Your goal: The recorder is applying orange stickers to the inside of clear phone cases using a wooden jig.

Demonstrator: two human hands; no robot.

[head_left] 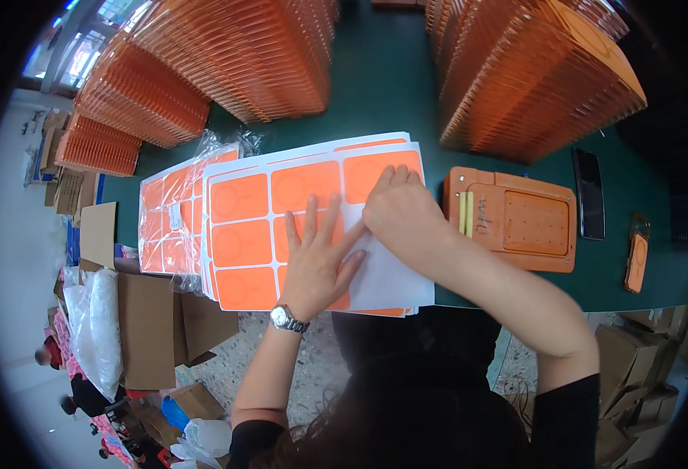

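A stack of white sheets with orange rectangular stickers (pixel 238 195) lies on the table in front of me. Most of the top sheet's right column shows bare white backing (pixel 394 273); an orange sticker (pixel 359 168) is at its upper end. My left hand (pixel 316 270), with a metal wristwatch (pixel 281 316), rests open on the sheet, fingers spread over the middle column. Over the lower part of the upper right sticker, my right hand (pixel 402 211) is closed with its fingers curled. Its thumb and fingertips are hidden, so anything pinched there cannot be made out.
An orange fixture tray (pixel 523 258) with two yellow strips sits right of the sheets, near a phone (pixel 589 194) and a small orange piece (pixel 636 262). Tall stacks of orange pieces (pixel 242 55) (pixel 539 78) stand behind. Plastic-wrapped sheets (pixel 156 211) and a cardboard box (pixel 144 328) are left.
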